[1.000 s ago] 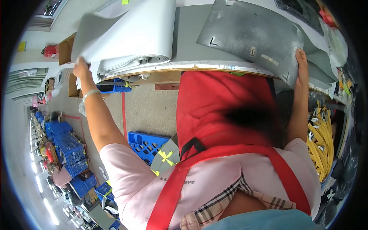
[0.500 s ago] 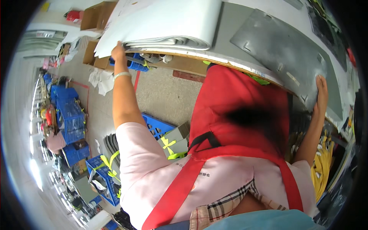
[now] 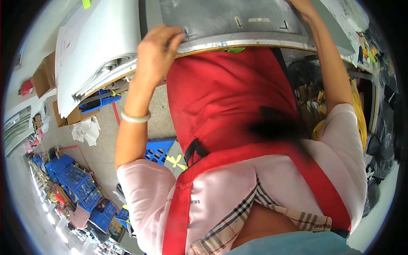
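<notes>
A flat grey sheet panel (image 3: pixel 212 19) with small slots lies along the front of the worktable, right of a thick stack of folded white sheets (image 3: pixel 100 34). My left hand (image 3: pixel 158 53) is at the panel's near left corner, fingers bent, thumb and forefinger apart. Whether its fingertips touch the panel I cannot tell. My right hand (image 3: pixel 305 9) reaches over the panel's right part toward its far side. The top of the picture cuts off its fingers, so its grip is hidden.
The table's front edge (image 3: pixel 242 43) runs close against my red apron (image 3: pixel 229 93). Blue crates (image 3: pixel 76 178) and cardboard boxes (image 3: pixel 44 76) stand to the left. Below the table at right hang yellow strips (image 3: pixel 360 114) beside dark plastic bags (image 3: pixel 378 148).
My left hand has left the white stack's end and come right to the grey panel. The panel now lies straighter along the table edge. My right hand has moved farther away; the view has turned.
</notes>
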The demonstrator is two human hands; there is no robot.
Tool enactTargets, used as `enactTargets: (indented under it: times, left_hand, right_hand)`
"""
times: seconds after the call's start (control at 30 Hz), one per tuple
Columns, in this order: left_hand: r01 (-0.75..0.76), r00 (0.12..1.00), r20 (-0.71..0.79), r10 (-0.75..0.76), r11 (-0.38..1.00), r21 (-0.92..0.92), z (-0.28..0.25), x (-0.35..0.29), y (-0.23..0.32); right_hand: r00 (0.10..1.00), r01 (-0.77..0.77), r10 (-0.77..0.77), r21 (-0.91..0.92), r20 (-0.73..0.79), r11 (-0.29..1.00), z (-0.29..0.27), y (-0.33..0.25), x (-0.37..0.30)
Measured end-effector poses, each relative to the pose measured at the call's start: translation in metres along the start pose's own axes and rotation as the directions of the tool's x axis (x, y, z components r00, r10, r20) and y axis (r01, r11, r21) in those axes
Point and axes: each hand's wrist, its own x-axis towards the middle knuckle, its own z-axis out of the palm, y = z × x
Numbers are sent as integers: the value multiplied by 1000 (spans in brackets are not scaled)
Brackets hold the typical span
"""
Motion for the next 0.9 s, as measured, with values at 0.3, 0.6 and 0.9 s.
enactTargets:
  times: [0.3, 0.6, 0.9]
  left_hand:
    - [-78, 996, 51, 73, 991, 106, 29, -2, -10]
    - [-107, 993, 70, 99, 987, 121, 29, -2, -12]
    - [-105, 994, 46, 100, 985, 139, 30, -2, -11]
  right_hand:
    - [997, -52, 47, -89, -60, 995, 30, -27, -11]
    - [996, 0, -11, -137, -85, 991, 29, -23, -19]
    - [995, 12, -25, -145, -91, 989, 31, -20, -25]
